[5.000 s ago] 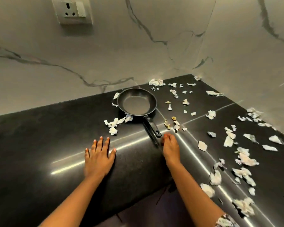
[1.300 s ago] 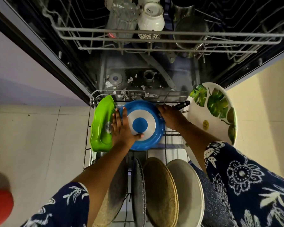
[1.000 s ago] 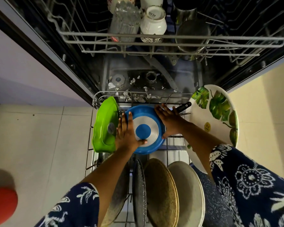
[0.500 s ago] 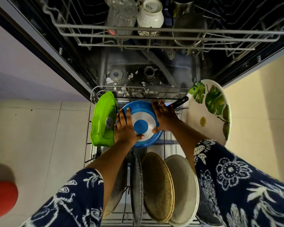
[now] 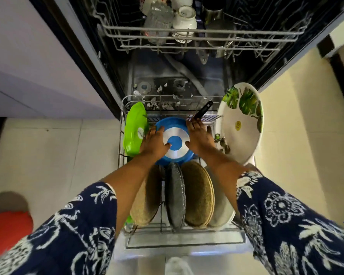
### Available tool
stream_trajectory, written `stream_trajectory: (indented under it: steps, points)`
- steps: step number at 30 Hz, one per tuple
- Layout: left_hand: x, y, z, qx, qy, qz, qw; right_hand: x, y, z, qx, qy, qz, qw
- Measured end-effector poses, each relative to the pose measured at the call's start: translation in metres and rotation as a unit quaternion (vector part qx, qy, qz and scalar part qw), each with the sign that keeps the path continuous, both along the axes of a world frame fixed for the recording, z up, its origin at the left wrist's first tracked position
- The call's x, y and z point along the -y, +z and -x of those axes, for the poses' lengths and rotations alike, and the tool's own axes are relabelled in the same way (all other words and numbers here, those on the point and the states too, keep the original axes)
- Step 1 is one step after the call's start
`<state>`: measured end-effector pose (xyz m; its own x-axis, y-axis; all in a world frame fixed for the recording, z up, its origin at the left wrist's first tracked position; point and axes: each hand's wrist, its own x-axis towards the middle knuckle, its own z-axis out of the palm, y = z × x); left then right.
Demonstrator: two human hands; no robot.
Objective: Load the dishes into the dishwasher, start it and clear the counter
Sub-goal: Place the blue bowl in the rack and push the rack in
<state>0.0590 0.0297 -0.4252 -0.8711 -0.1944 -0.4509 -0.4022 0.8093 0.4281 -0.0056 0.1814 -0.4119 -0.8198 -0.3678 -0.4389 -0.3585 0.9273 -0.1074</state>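
Blue pan (image 5: 176,142), lower rack (image 5: 199,96); left grip (image 5: 155,141) and right grip (image 5: 200,137) flat against it, uncurled; leaf plate (image 5: 240,143), yellow sticker (image 5: 238,125) unreadable.

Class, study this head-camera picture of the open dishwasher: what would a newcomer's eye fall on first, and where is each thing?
The blue pan, underside facing the camera, stands out mid-picture at the far end of the lower rack, with the left hand and right hand resting on it. A bright green dish stands on edge just left of it, and a big leaf-patterned plate leans at the rack's right side.
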Motion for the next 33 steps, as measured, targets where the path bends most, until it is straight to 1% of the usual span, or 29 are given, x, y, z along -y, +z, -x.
stream_trajectory:
  steps: [3,7,11,14,16,18,21,23,26,27,28,29,31,32,33]
  points:
    - [-0.006,0.034,-0.044,-0.044,0.004,-0.049,0.998,-0.011,0.038,-0.051,-0.019,-0.081,0.065,0.994]
    - [-0.011,0.078,-0.127,-0.079,0.061,-0.097,0.99,-0.032,0.078,-0.138,-0.014,-0.16,0.123,0.979]
    - [-0.022,0.096,-0.206,-0.074,0.104,-0.123,0.984,-0.05,0.076,-0.215,0.044,-0.212,0.139,0.966]
    - [-0.025,0.089,-0.234,-0.058,0.126,-0.142,0.98,-0.055,0.07,-0.243,0.068,-0.228,0.16,0.958]
    - [-0.024,0.087,-0.225,-0.056,0.139,-0.149,0.977,-0.054,0.069,-0.233,0.059,-0.229,0.178,0.955]
    - [-0.02,0.085,-0.197,-0.065,0.133,-0.148,0.978,-0.05,0.065,-0.203,0.047,-0.208,0.186,0.959]
    - [-0.011,0.068,-0.132,-0.065,0.099,-0.12,0.986,-0.04,0.045,-0.131,0.028,-0.129,0.139,0.981]
    - [-0.003,0.049,-0.088,-0.056,0.077,-0.104,0.99,-0.031,0.032,-0.082,0.036,-0.109,0.116,0.987]
    - [0.009,0.004,-0.025,-0.011,0.068,-0.077,0.995,-0.014,0.002,-0.009,0.041,-0.065,0.062,0.995]
    - [0.011,-0.013,-0.009,0.013,0.073,-0.072,0.995,-0.01,-0.009,0.01,0.05,-0.088,0.058,0.993]
    - [0.011,-0.026,0.001,0.032,0.083,-0.071,0.993,-0.007,-0.017,0.024,0.062,-0.137,0.071,0.986]
    - [0.011,-0.041,0.011,0.048,0.101,-0.074,0.991,-0.003,-0.025,0.036,0.086,-0.217,0.098,0.967]
    - [0.006,-0.061,0.022,0.062,0.15,-0.088,0.983,0.0,-0.04,0.05,0.133,-0.357,0.156,0.911]
    - [0.002,-0.067,0.024,0.061,0.175,-0.094,0.978,0.001,-0.046,0.051,0.157,-0.394,0.177,0.888]
    - [-0.001,-0.071,0.024,0.058,0.197,-0.097,0.974,0.002,-0.051,0.05,0.171,-0.407,0.195,0.876]
